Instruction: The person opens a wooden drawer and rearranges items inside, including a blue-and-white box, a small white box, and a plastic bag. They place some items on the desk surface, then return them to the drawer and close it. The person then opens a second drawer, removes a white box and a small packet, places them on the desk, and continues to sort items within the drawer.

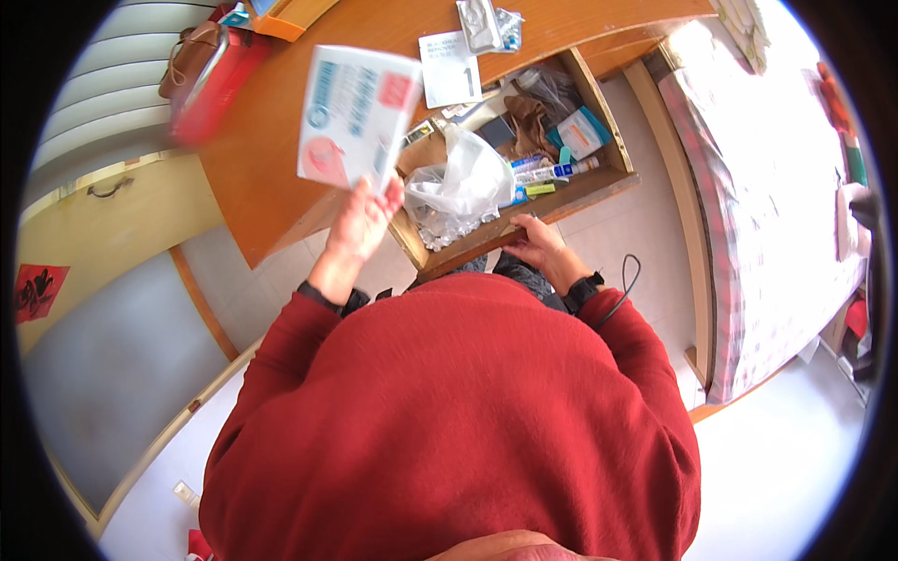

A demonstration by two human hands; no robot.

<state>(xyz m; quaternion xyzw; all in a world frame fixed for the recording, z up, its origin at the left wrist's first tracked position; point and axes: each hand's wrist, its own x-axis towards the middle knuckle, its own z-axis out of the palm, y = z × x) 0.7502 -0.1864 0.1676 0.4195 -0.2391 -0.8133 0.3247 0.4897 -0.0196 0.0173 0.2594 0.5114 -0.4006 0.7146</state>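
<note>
My left hand [365, 221] grips the lower edge of a flat white printed packet [358, 116], raised over the desk's edge left of the open drawer. The fingers of my right hand [537, 242] are closed on the front panel of the wooden drawer [477, 245]. Inside the drawer lie a crumpled white plastic bag [463, 175], a brown cloth item [526, 123], a teal-and-white packet [581, 134] and several tubes [554, 172]. A white sachet [449, 70] rests on the desk above the drawer, beside a blister pack [510, 29] and a silvery plastic tray [480, 24].
The wooden desk [266, 154] spans the top of the view. A red bag [217, 91] and an orange box [291, 17] are at its upper left. A bed with a checked cover [765, 210] stands at the right. A cable loop [624, 287] sticks out by my right wrist.
</note>
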